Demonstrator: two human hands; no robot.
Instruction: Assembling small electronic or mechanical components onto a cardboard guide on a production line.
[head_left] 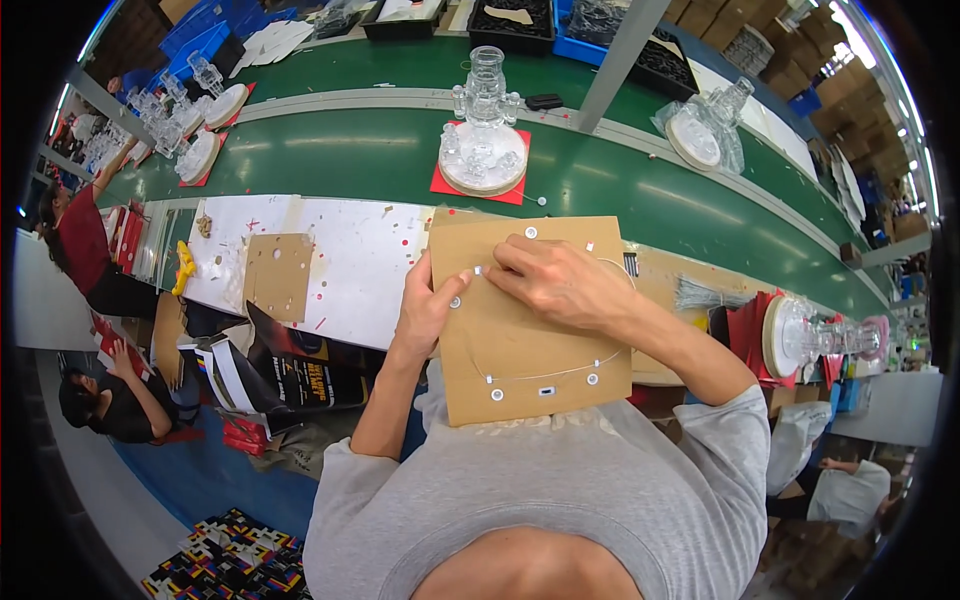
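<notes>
A brown cardboard panel (530, 330) leans against my torso at the bench edge. Along its left edge my left hand (428, 305) grips it, thumb on the front beside a small white clip (478, 270). My right hand (545, 278) is closed in a pinch over the panel's upper middle, its fingertips near that clip; whatever they hold is hidden. A thin pale wire (545, 377) curves across the lower panel through small clips, and another stretch shows by my right wrist. White ring-shaped pieces (497, 394) sit near the panel's corners.
Ahead, a clear glass-like piece on a round white base (485, 165) stands on a red sheet on the green conveyor (350, 150). A second cardboard piece (277, 278) lies on the white worktop. At right are bundled wires (705, 293) and another clear piece (815, 338). Co-workers sit left.
</notes>
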